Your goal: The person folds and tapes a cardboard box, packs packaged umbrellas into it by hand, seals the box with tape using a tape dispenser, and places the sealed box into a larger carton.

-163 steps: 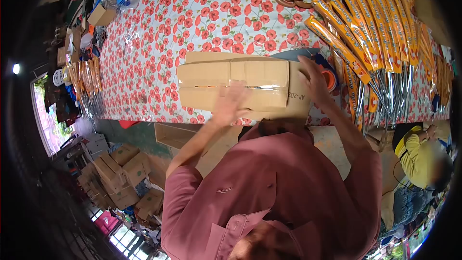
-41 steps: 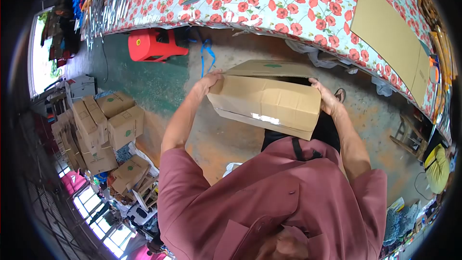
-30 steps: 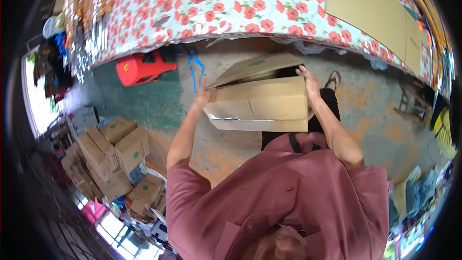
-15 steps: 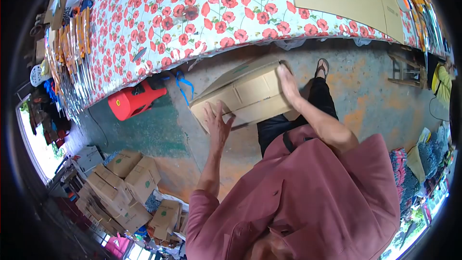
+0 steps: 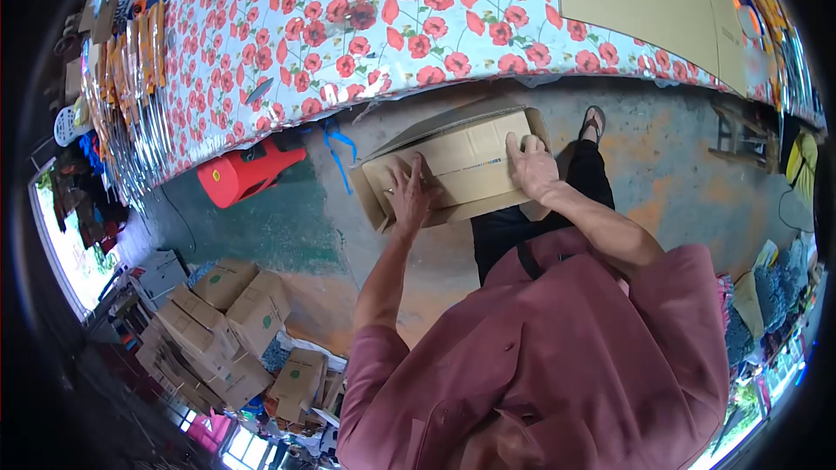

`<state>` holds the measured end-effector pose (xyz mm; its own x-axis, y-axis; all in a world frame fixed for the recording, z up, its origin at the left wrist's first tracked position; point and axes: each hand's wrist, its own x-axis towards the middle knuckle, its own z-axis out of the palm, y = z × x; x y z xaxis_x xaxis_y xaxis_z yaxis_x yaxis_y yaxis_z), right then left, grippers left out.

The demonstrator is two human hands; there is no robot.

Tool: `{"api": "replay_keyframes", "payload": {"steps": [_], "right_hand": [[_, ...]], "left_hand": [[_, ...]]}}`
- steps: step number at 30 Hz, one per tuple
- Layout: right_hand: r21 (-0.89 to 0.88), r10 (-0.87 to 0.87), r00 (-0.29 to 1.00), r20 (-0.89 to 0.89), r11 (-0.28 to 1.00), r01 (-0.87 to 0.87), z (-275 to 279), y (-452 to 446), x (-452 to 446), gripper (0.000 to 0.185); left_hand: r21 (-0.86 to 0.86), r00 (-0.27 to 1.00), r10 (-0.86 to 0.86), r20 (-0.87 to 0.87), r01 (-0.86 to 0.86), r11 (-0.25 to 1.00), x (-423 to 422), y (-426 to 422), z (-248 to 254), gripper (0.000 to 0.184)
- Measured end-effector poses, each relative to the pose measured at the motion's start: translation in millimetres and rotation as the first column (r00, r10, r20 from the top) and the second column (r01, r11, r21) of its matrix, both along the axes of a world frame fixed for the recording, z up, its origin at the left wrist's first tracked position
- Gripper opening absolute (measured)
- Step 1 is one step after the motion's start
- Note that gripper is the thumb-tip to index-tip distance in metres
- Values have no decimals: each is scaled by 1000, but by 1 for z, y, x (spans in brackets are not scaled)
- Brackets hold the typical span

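Observation:
A brown cardboard box (image 5: 470,161) is in front of my body over the floor, below the table's edge. Its upright outer walls stand around a folded cardboard surface inside, where a narrow slit shows. My left hand (image 5: 409,193) lies on the left part of that inner surface with its fingers spread. On the right part rests my right hand (image 5: 533,167), fingers apart and pointing away from me. Neither hand grips anything. What lies beneath the inner cardboard is hidden.
A flowered table (image 5: 392,35) runs across the far side, with a flat cardboard sheet (image 5: 644,9) at its right. A red stool (image 5: 248,174) lies left. Cardboard boxes (image 5: 218,331) are stacked lower left. A wooden stool (image 5: 744,137) stands right; orange packets (image 5: 131,61) are upper left.
The inner cardboard has sunk between the outer walls. My right hand has moved from the box's right edge onto its top; my left hand has shifted slightly right.

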<state>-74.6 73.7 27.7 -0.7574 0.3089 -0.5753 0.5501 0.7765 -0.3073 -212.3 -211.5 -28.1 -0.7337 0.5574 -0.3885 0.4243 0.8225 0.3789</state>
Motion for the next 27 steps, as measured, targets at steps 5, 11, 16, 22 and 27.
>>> {"api": "replay_keyframes", "payload": {"steps": [5, 11, 16, 22, 27], "right_hand": [[-2, 32, 987, 159, 999, -32, -40, 0, -11, 72], [17, -78, 987, 139, 997, 77, -94, -2, -19, 61], [-297, -22, 955, 295, 948, 114, -80, 13, -36, 53], [-345, -229, 811, -539, 938, 36, 82, 92, 22, 47], [-453, -728, 326, -604, 649, 611, 136, 270, 93, 28]], "left_hand": [[-117, 1000, -4, 21, 7, 993, 2, 18, -3, 98], [-228, 1000, -21, 4, 21, 973, -5, 33, -31, 83], [-253, 994, -106, 16, 106, 962, -9, 42, -31, 81], [-145, 976, 58, 208, -27, 989, 4, 46, -29, 68], [376, 972, -48, 230, -43, 926, 30, 137, 112, 38]]}}
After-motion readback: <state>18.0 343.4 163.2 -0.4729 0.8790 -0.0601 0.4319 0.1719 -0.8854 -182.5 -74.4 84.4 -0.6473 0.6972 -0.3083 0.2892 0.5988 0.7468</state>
